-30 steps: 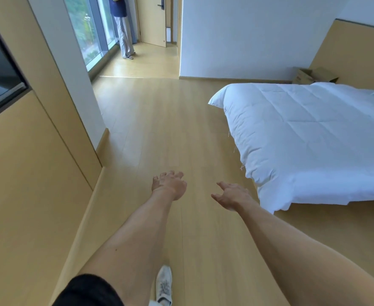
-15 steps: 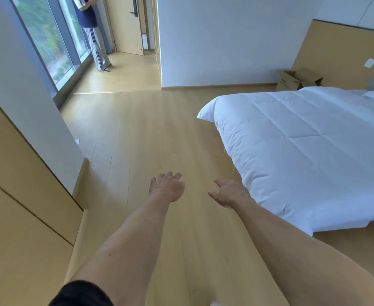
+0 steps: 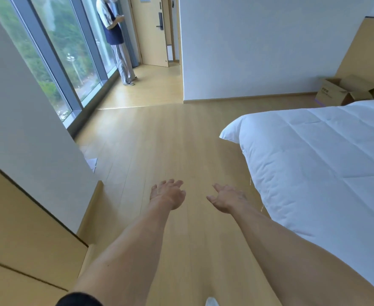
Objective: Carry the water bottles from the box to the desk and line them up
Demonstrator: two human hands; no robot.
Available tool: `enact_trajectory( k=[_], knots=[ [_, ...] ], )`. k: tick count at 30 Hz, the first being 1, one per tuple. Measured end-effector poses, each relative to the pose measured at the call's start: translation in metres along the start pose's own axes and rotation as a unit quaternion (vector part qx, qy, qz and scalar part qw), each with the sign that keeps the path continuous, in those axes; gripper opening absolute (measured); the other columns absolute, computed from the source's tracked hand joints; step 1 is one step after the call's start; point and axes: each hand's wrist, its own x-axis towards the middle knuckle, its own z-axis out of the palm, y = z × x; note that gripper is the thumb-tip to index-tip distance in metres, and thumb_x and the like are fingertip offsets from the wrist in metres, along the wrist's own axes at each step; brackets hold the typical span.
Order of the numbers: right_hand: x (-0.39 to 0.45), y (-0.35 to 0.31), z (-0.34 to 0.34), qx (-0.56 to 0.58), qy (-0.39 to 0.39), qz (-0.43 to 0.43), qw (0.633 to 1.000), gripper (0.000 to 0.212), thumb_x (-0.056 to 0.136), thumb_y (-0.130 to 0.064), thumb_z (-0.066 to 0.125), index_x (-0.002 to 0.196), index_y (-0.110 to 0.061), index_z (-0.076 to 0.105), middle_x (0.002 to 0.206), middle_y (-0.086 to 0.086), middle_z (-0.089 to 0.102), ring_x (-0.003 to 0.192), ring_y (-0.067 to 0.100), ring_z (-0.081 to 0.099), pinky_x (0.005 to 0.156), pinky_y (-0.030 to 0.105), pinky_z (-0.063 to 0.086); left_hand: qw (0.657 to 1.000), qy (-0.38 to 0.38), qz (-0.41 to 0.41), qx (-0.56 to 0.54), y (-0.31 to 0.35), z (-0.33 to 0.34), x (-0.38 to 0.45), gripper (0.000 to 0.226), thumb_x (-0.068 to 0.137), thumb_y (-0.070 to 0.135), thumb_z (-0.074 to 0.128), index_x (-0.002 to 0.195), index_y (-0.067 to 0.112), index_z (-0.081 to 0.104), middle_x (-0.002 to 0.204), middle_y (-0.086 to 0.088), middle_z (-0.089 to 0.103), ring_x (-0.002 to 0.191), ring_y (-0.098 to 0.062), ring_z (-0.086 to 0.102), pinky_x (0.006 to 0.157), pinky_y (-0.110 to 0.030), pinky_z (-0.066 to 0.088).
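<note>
An open cardboard box (image 3: 345, 92) stands on the floor at the far right, against the white wall and beyond the bed's far side. Its inside is hidden from here, and no water bottles or desk show. Both my arms reach forward over the wooden floor. My left hand (image 3: 167, 193) is empty with its fingers spread and relaxed. My right hand (image 3: 228, 198) is empty too, palm turned inward, fingers loose. The box is far ahead and to the right of both hands.
A bed with a white duvet (image 3: 318, 162) fills the right side. A wooden cabinet (image 3: 24, 235) and white wall panel line the left. A person (image 3: 117, 38) stands by the tall windows (image 3: 55, 51) near a door (image 3: 152, 29). Wooden floor (image 3: 159, 140) stretches ahead.
The view has turned right and moved forward: the cabinet has slid off to the left and the box and person look nearer. Both hands stay empty and held out.
</note>
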Motion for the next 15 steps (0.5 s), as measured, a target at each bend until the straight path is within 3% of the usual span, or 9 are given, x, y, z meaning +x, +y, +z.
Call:
enact_trajectory(
  k=[15],
  knots=[
    [0.222,-0.034,-0.079,-0.022,-0.015,-0.029,0.999,0.064,0.101,-0.058,0.033,0.158,-0.033,0.02,0.161,0.005,0.031,0.149,0.025,0.025,0.119,0.047,0.024,0.999,0.005,-0.027,-0.04,-0.017,-0.064,0.221,0.053,0.105,0.044,0.031,0.156,0.032,0.029,0.163,0.004,0.029,0.149,-0.023,0.027,0.121,-0.046,0.022]
  ],
)
